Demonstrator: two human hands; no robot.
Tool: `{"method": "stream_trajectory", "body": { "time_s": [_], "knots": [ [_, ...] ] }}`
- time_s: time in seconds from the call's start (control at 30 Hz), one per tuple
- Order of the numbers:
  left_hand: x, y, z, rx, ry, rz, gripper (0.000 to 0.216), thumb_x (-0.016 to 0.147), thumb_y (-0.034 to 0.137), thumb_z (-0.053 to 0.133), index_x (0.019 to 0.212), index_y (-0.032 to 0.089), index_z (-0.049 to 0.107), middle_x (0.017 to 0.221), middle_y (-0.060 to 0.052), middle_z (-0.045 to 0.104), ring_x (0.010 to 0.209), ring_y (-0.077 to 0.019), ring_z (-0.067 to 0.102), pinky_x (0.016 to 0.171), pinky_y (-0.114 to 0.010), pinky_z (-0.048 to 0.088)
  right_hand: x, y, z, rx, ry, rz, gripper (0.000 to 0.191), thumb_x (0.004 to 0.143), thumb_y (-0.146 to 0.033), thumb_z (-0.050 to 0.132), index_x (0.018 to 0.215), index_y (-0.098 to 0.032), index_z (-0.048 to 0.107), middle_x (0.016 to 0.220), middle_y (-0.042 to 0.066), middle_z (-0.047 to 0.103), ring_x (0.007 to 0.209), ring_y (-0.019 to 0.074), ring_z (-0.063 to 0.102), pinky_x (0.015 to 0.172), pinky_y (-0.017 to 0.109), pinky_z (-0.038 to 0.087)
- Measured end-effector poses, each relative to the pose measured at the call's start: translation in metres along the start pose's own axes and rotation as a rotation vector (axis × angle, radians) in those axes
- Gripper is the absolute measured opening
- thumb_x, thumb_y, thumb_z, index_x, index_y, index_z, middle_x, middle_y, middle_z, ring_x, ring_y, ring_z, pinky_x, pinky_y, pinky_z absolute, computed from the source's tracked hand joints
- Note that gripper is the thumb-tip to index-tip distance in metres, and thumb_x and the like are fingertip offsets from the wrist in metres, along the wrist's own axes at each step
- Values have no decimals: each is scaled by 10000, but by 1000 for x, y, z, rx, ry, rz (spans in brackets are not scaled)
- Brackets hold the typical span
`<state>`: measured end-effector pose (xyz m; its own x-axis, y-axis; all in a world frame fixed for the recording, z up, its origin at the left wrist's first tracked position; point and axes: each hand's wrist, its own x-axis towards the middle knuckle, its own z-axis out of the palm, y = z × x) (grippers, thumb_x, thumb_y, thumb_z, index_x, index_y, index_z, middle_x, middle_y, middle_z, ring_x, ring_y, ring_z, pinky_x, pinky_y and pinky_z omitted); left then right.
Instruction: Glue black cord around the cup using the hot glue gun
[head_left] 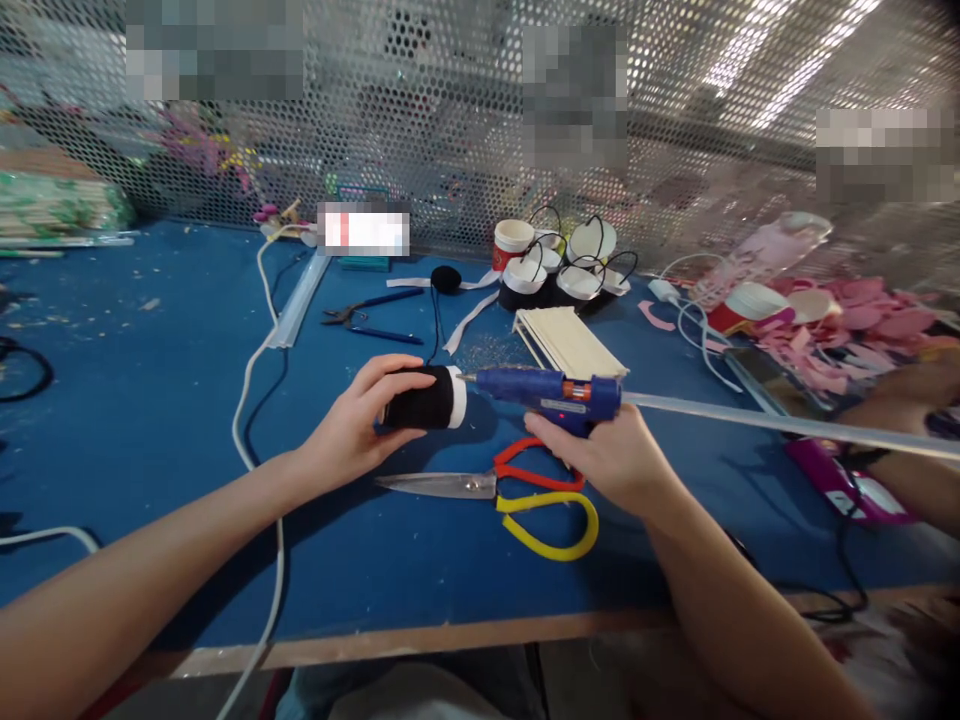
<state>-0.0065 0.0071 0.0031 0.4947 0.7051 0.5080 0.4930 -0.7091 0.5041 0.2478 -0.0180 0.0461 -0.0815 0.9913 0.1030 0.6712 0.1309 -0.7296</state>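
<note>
a blue table [150, 420] fills the view, with a perforated metal screen [450, 130] standing along its far edge. on the far right lies a heap of pink cut-out shapes [862, 330], and another person's forearm [900, 400] rests near that heap. far of centre sits a cluster of finished cups [570, 265], black with white rims and thin wire handles, and just near them a stack of pale sheets [570, 340]. a white cable [251, 400] runs from the far side toward the near edge on the left. blue-handled pliers [367, 310] lie left of centre, farther off.

the right hand [611, 455] is closed around the grip of a blue glue gun [547, 392], from whose back a long clear glue stick [787, 425] sticks out to the right. the gun's nozzle touches the white rim of a black cup [424, 398], which lies on its side at the centre of the table. the left hand [360, 425] wraps the cup from the left, fingers curled over its black body. scissors [510, 490] with red and yellow handles lie just near of both hands.
</note>
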Motion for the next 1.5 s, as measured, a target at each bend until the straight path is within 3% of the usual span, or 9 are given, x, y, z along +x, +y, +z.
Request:
{"method": "stream_trajectory", "body": {
  "time_s": [0.13, 0.53, 0.93, 1.17, 1.33, 1.5],
  "knots": [
    [0, -2, 1, 9, -3, 13, 389, 793, 169, 574, 1156, 214, 443, 1231, -97, 433, 1168, -218, 424, 979, -398, 394, 0, -3, 0, 13, -12, -134, 103, 703, -299, 579, 671, -206, 610, 599, 13, 622, 578, 168, 591, 526, 286, 492],
    [0, -4, 2, -94, 2, -90, 443, 756, 225, 628, 1162, 242, 451, 1201, -81, 459, 1144, -224, 443, 961, -402, 395, -2, -10, -4, -156, -86, -256, 190, 725, -321, 494, 618, -219, 613, 513, 37, 540, 477, 157, 512, 470, 307, 419],
    [1, -4, 4, -190, 17, -317, 493, 702, 332, 672, 1138, 227, 467, 1129, -65, 513, 1021, -225, 522, 785, -342, 473, -9, -16, -1, -17, -96, -90, 105, 694, -311, 546, 697, -240, 623, 608, 41, 621, 542, 172, 573, 487, 291, 449],
    [1, -5, 2, -142, 30, -142, 490, 701, 271, 686, 1139, 234, 470, 1142, -80, 494, 1092, -230, 474, 929, -407, 409, -7, -18, -2, -45, -67, -136, 114, 705, -308, 532, 674, -243, 620, 560, 46, 591, 509, 169, 540, 483, 298, 437],
    [0, -2, 0, -64, -10, -62, 444, 741, 224, 643, 1146, 234, 463, 1182, -84, 458, 1130, -223, 447, 962, -395, 396, -4, -8, -6, -165, -55, -273, 155, 714, -357, 539, 720, -244, 645, 571, 52, 577, 605, 189, 561, 523, 302, 422],
    [-1, -1, 0, 15, -43, 19, 405, 777, 215, 596, 1155, 228, 450, 1203, -97, 446, 1144, -236, 435, 950, -408, 407, -1, 5, -6, -184, -28, -267, 197, 725, -394, 531, 760, -240, 648, 547, 31, 563, 569, 177, 545, 505, 293, 409]
  ]
}}
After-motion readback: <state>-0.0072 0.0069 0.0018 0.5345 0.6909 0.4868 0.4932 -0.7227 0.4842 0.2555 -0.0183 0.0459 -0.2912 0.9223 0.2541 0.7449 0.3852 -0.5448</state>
